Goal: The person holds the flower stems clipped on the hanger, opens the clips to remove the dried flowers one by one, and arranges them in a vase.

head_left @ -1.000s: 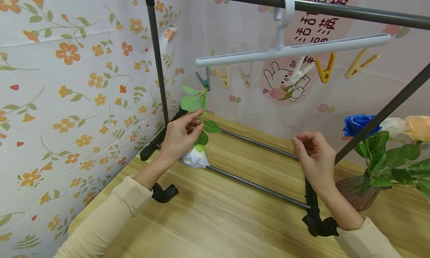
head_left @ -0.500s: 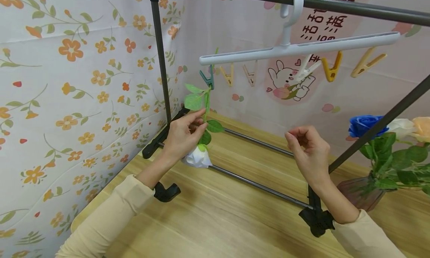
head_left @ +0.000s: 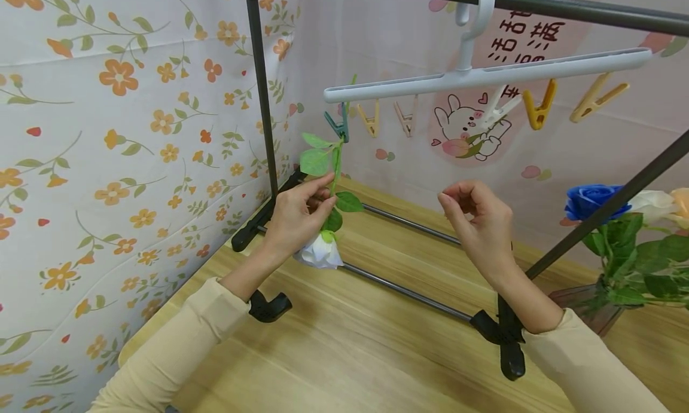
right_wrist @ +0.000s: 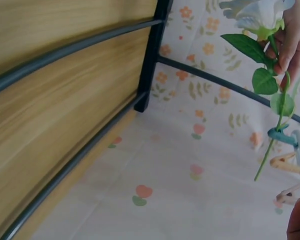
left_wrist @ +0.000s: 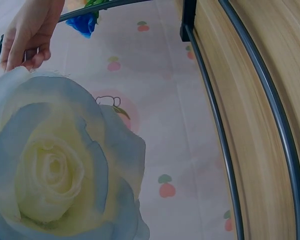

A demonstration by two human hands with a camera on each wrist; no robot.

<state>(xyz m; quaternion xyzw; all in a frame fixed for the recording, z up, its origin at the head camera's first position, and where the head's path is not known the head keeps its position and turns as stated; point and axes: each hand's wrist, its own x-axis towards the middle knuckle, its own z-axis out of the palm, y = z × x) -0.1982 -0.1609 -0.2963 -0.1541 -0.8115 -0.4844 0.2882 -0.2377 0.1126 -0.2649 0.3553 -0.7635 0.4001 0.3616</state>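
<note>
Table (head_left: 377,353): wooden, bearing the rack's feet
Rack (head_left: 592,9): dark metal, its top bar carrying the hanger
Hanger (head_left: 484,76): pale, level-ish, a row of clips underneath
White rose (head_left: 320,253): below the hanger's left end, bloom down, stem running up to the teal clip
Left hand (head_left: 296,216): pinches the rose's stem between thumb and fingers
Right hand (head_left: 479,222): raised well apart from the rose, fingers curled in, nothing visible held
Teal clip (head_left: 339,128): at the stem, whose tip extends past it

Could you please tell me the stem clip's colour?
The clip is teal, clearest in the head view.
</note>
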